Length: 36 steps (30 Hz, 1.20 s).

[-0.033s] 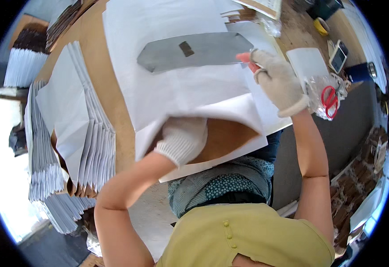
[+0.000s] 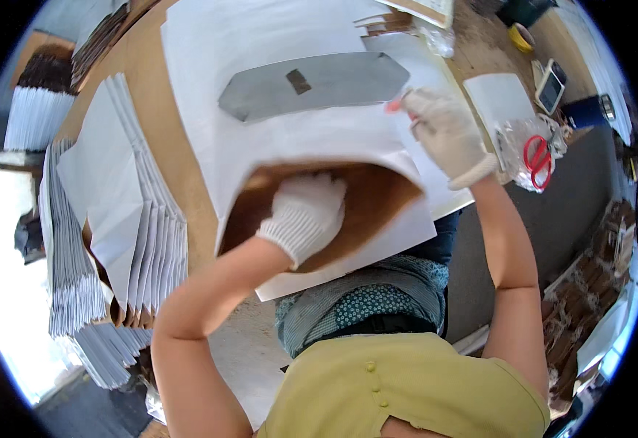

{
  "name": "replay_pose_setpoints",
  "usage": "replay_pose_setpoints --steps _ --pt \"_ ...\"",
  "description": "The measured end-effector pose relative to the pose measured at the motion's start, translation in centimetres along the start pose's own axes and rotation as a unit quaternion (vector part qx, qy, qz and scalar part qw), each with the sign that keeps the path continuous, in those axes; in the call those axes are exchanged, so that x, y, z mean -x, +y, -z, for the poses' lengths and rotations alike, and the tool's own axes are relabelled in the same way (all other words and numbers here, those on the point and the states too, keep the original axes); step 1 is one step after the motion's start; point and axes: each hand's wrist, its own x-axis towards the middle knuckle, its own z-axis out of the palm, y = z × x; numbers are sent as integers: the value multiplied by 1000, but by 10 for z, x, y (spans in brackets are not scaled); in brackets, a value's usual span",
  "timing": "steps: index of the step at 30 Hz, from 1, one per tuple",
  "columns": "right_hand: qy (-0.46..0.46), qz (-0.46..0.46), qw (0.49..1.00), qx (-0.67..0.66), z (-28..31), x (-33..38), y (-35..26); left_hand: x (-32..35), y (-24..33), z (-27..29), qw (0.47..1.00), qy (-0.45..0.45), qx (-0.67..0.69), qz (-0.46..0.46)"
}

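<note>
A large white paper bag with a brown inside lies at the table's near edge, its mouth gaping toward me. Inside that mouth is my left hand in a white knit glove, knuckles up. Its fingers bend down out of sight, so their grip is hidden. My right hand, in a glove with pinkish fingertips showing, hovers beside the right end of a grey plate. Its fingers look bent and somewhat apart, nothing visible in them, though blurred. The plate is long with cut corners and carries a small dark patch; it lies on white paper.
Folded white bags stand in a thick stack on the left, with another bundle behind. At right are red-handled scissors on clear plastic, a phone, a dark blue cylinder and yellow tape.
The bag's mouth has opened wider, its upper edge lifting away from me, and my left hand shows more fully inside. My right hand has shifted slightly; the whole view has moved a little.
</note>
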Motion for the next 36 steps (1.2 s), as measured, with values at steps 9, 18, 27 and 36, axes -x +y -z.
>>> replay_pose_setpoints --steps 9,18,27,36 --pt "-12 -167 986 -1 -40 69 19 -104 -34 -99 992 2 -71 -107" --pt "21 -42 999 -17 -83 90 -5 -91 -71 57 882 -325 333 -81" --pt "-36 -21 990 133 -100 83 -10 -99 -105 22 908 -94 392 113" --pt "-84 53 974 204 -109 92 -26 -106 -95 1 982 9 160 98"
